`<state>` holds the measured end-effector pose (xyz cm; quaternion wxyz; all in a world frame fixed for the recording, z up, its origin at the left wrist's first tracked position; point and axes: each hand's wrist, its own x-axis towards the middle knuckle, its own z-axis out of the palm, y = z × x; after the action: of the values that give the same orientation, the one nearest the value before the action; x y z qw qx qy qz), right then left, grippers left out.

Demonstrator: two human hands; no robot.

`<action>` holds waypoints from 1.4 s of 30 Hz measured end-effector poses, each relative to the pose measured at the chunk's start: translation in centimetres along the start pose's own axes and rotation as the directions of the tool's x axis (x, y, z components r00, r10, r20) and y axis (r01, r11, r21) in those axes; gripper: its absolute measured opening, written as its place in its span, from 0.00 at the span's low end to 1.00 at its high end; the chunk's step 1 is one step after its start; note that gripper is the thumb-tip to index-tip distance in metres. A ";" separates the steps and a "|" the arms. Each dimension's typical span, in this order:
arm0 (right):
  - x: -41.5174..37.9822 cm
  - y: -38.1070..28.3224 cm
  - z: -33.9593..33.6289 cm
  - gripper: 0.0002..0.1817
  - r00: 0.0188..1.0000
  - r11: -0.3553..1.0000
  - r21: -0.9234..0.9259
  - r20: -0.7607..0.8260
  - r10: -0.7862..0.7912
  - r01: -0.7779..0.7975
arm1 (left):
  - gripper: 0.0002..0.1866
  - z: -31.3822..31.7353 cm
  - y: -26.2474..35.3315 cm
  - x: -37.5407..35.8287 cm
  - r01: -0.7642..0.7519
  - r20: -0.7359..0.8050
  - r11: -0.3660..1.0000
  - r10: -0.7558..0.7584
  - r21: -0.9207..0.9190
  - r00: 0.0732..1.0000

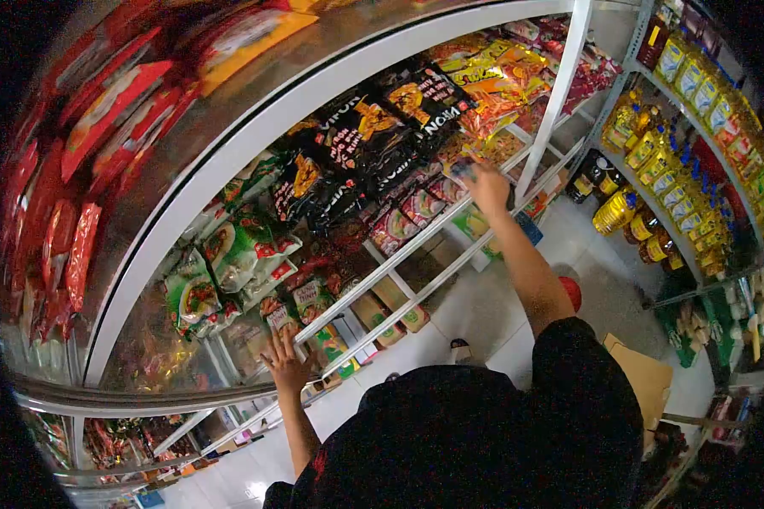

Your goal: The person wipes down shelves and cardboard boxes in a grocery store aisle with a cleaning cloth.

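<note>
My left hand [286,363] rests with its fingers spread at the shelf's front rail [382,270], beside green and red noodle packets [310,297]. Farther right, my right hand [486,188] reaches over the same shelf near its front edge. Its fingers are blurred around something dark and bluish that I cannot make out. Pink noodle packets [422,206] lie just left of it. Black Viron packets [361,127] are stacked behind, with orange and yellow packets [492,76] beyond the right hand.
A white upright post [556,97] stands right of my right hand. Oil bottles [675,191] fill shelves at the right. Boxes [378,314] sit below the rail. Cardboard [641,373] lies behind my right shoulder. Red packets [115,119] hang at the upper left.
</note>
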<state>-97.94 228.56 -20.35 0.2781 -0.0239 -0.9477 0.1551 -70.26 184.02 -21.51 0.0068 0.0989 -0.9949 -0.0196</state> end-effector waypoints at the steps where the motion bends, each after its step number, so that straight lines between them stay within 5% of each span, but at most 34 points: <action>1: 0.7 1.6 0.3 0.16 0.999 0.999 0.017 -0.027 0.037 -0.037 | 0.47 -0.1 0.1 0.0 0.007 0.004 1.000 -0.007 0.012 1.000; 11: 6.3 10.8 0.9 0.20 0.961 0.961 -0.017 -0.036 0.274 -0.275 | 0.46 0.3 1.2 0.3 0.208 0.010 0.978 -0.208 0.027 0.978; 15: 7.1 13.5 1.9 0.21 0.970 0.986 0.047 -0.177 0.168 -0.162 | 0.46 -0.3 1.8 0.3 0.232 0.028 0.971 -0.231 -0.050 0.973; 25: 5.1 11.4 -0.8 0.23 0.958 0.952 0.111 0.058 0.280 -0.285 | 0.47 0.5 1.3 0.2 0.222 -0.002 0.972 -0.223 -0.083 0.975; 31: 0.0 12.5 -1.8 0.25 0.995 0.926 0.378 0.088 -0.045 0.008 | 0.47 1.5 0.8 0.2 0.204 -0.039 0.977 -0.207 -0.067 0.978; 33: 0.9 12.7 -4.5 0.23 0.800 0.873 0.487 0.514 -0.311 0.026 | 0.47 1.3 0.8 0.5 0.242 0.012 0.969 -0.242 -0.046 0.970; 34: 1.7 12.4 -5.9 0.19 0.775 0.860 0.508 0.526 -0.351 0.045 | 0.47 1.1 0.7 0.5 0.242 0.004 0.969 -0.242 -0.047 0.970; 36: 5.0 11.2 -10.5 0.20 0.806 0.724 0.574 0.175 -0.565 0.383 | 0.50 1.3 0.5 0.5 0.192 -0.008 0.980 -0.192 0.059 0.981; 38: 9.6 9.5 -16.8 0.18 0.835 0.671 0.612 0.030 -0.549 0.419 | 0.48 -1.0 2.4 0.1 0.169 0.031 0.981 -0.173 0.090 0.985; 39: 12.3 9.9 -18.4 0.19 0.791 0.613 0.516 -0.259 -0.554 0.598 | 0.48 -1.2 2.5 0.3 0.173 0.027 0.981 -0.176 0.090 0.984; 41: 16.0 7.3 -25.9 0.23 0.795 0.702 0.384 -0.381 -0.471 0.600 | 0.42 -1.3 2.4 0.5 0.132 0.011 0.990 -0.131 -0.059 0.991; 42: 18.4 7.3 -27.9 0.26 0.782 0.692 0.387 -0.442 -0.440 0.609 | 0.31 -2.8 2.8 0.6 0.044 -0.029 0.958 -0.055 -0.283 0.998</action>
<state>-98.90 245.79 9.19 0.4540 0.3017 -0.7802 0.3069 -71.36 186.58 -18.55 0.0388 0.1221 -0.9788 -0.1595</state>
